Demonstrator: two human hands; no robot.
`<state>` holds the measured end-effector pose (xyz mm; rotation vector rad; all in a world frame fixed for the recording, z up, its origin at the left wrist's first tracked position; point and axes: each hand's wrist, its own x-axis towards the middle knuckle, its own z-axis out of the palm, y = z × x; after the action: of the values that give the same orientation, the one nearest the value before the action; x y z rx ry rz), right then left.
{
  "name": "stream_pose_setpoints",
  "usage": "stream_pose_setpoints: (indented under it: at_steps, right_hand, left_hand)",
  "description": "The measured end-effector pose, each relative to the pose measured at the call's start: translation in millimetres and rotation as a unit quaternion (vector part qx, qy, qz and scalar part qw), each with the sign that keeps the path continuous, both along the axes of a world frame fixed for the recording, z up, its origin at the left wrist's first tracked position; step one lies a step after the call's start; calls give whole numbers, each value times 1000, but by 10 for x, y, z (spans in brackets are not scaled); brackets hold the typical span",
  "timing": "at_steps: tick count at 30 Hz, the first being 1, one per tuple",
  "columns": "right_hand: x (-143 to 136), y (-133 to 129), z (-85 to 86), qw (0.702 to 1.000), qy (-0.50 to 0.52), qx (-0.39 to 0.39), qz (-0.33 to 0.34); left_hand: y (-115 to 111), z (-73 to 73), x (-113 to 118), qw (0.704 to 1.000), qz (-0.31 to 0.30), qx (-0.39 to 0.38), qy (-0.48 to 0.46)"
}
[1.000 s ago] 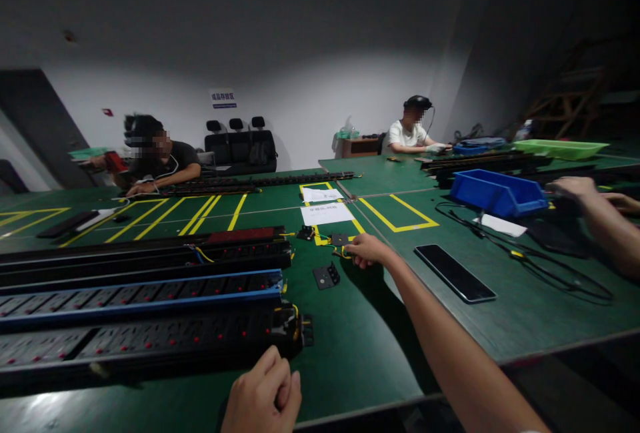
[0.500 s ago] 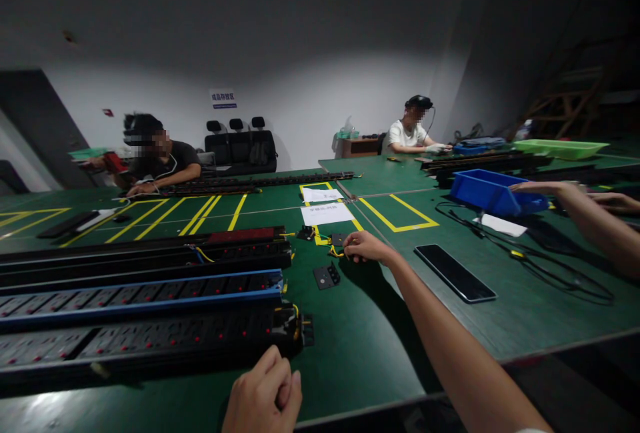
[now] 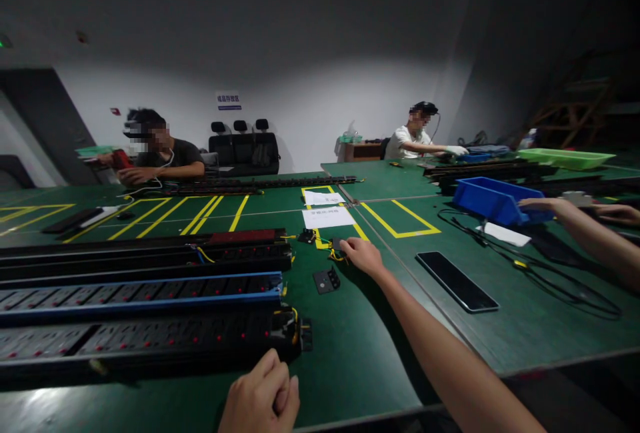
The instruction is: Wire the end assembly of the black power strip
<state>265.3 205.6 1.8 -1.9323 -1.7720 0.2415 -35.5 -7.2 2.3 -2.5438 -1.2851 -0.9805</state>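
My right hand (image 3: 363,256) reaches forward over the green table, its fingers pinched at the edge of a small black end plate (image 3: 336,244). Yellow-green wires (image 3: 336,255) lie beside those fingertips. A similar black bracket (image 3: 327,280) lies flat a little nearer. Closed in a loose fist, my left hand (image 3: 261,394) rests near the front edge, with nothing visible in it. Just beyond it is the end of a long black socket strip (image 3: 200,336); a blue-edged strip (image 3: 165,291) lies behind that one.
A dark phone (image 3: 457,281) and black cables (image 3: 550,273) lie to the right. Another person's hand (image 3: 545,206) touches a blue bin (image 3: 500,201). White paper sheets (image 3: 327,217) lie ahead. Two people, one at left (image 3: 180,159) and one at right (image 3: 400,143), sit across the table.
My right hand has shifted slightly from beside the wires onto the black end plate's edge. My left hand stays closed near the front edge. The far-right co-worker's gloved hand has moved outward.
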Motion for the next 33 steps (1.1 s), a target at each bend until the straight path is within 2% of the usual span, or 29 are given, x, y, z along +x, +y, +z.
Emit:
stream_pose_setpoints:
  at_steps: [11, 33]
  right_hand:
    - [-67, -66, 57, 995, -89, -32, 12]
    - [-95, -88, 61, 992, -120, -44, 11]
  left_hand:
    - [-18, 3, 14, 1000, 11, -5, 9]
    - [-14, -5, 9, 1000, 13, -8, 4]
